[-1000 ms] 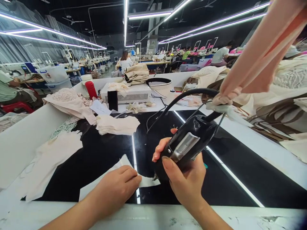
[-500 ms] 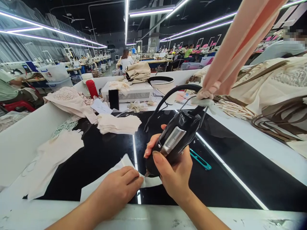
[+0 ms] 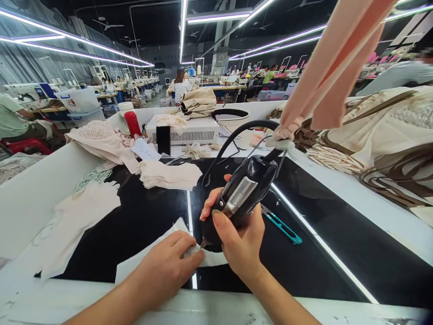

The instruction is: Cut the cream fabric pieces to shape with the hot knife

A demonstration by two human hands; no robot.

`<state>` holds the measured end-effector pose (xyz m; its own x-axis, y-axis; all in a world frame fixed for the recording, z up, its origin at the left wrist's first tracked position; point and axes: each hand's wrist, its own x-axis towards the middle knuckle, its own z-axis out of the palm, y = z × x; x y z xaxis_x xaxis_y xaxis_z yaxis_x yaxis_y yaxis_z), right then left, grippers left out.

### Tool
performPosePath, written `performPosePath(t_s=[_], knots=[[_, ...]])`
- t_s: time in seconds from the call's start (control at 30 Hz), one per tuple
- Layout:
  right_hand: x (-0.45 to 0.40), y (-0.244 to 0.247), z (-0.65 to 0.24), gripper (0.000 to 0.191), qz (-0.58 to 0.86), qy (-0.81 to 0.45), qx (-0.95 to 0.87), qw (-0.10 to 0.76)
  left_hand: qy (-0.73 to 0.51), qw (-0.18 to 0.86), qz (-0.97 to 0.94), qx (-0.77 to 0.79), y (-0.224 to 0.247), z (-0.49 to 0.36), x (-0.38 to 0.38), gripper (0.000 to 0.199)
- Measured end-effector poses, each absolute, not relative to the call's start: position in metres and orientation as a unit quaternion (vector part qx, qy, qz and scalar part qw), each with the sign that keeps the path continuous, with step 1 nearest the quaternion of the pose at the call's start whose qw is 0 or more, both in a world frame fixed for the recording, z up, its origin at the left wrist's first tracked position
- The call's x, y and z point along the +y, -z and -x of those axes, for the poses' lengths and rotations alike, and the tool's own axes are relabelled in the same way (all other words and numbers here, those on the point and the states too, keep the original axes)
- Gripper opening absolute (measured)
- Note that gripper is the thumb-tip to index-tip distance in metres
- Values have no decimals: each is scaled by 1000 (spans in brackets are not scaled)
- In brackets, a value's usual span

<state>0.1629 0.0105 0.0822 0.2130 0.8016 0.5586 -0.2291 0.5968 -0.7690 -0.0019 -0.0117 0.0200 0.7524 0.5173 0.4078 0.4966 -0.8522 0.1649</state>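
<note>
My right hand (image 3: pixel 241 243) is wrapped round a black corded handheld tool (image 3: pixel 243 189) with a silver plate on its side. The tool leans, its small metal tip pointing down at a white fabric piece (image 3: pixel 135 265) beside my left fingertips. My left hand (image 3: pixel 165 266) has its fingers and thumb closed on that fabric, against the black tabletop (image 3: pixel 304 271). Knotted pink cloth strips (image 3: pixel 321 67) come down to the cord end of the tool. Teal thread snips (image 3: pixel 284 227) lie just right of my right hand.
A stack of cream fabric pieces (image 3: pixel 171 175) lies behind my left hand. More cream cloth (image 3: pixel 84 212) covers the left side. Farther back are a phone (image 3: pixel 163 140), a red bottle (image 3: pixel 132 124) and a white vented box (image 3: pixel 198 134). Garments with brown straps (image 3: pixel 389 167) fill the right edge.
The tool and my right hand have shifted slightly left. A little fabric now shows between my left fingers and thumb. The whole view has turned a touch.
</note>
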Motion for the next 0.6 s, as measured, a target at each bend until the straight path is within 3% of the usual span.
performPosePath(t_s=[0.37, 0.47, 0.6], knots=[[14, -81, -174, 23, 293, -325, -543, 717, -274, 31, -902, 332, -30, 18, 7, 24], [13, -84, -180, 32, 319, -327, -552, 698, -255, 20, -881, 398, -30, 27, 21, 24], [10, -81, -187, 58, 369, -293, -559, 682, -239, 5, -870, 432, -19, 33, 33, 33]])
